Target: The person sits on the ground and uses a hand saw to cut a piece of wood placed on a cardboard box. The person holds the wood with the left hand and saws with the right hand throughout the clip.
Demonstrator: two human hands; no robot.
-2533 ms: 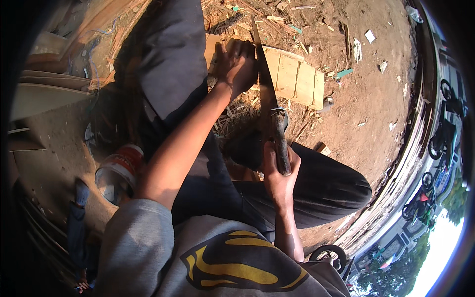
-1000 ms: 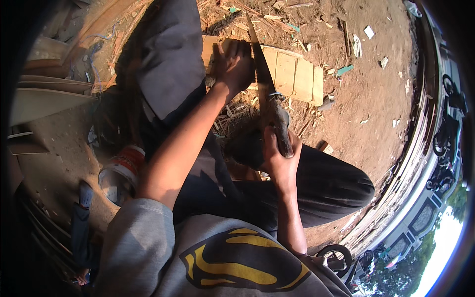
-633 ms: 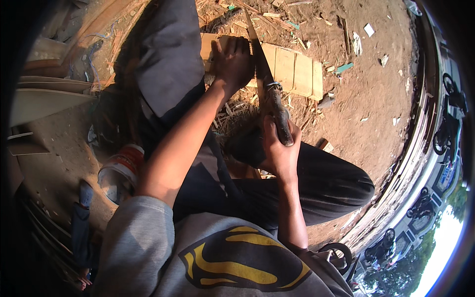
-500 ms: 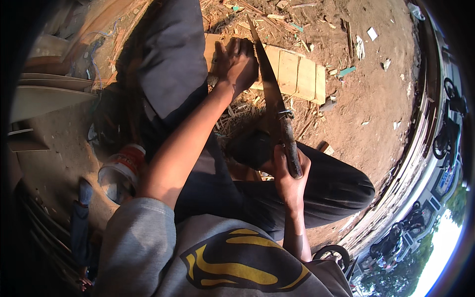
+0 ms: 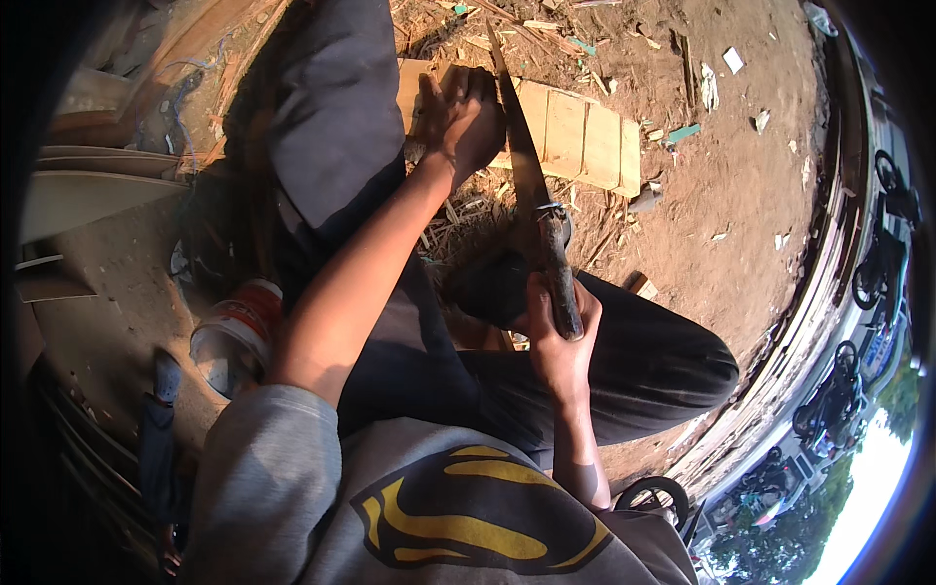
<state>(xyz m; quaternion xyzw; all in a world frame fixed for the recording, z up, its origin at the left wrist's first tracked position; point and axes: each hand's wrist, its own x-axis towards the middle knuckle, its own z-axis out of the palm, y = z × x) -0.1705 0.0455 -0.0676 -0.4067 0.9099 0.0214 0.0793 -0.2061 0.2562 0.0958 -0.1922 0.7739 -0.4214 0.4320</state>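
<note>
A pale wooden board (image 5: 564, 135) with several dark lines across it lies on the ground at the far middle. My left hand (image 5: 466, 119) presses down on its left part, fingers curled toward the far edge. In my right hand (image 5: 564, 336) is a handsaw (image 5: 524, 146), gripped by its dark, round wooden handle. Its long tapering blade points away from me, crossing the board just right of my left hand. Whether the blade's edge touches the wood is hard to tell. My dark-trousered legs surround the work.
Wood chips and splinters (image 5: 468, 210) litter the brown dirt. A red and white bucket (image 5: 234, 336) stands by my left leg. Thin panels (image 5: 97, 200) lean at the left. Another person's leg (image 5: 159, 439) shows at lower left; motorcycles (image 5: 829, 390) are parked at far right.
My right hand and the saw have shifted slightly away from me and to the left. My left hand stays on the board, which has moved very little in the picture.
</note>
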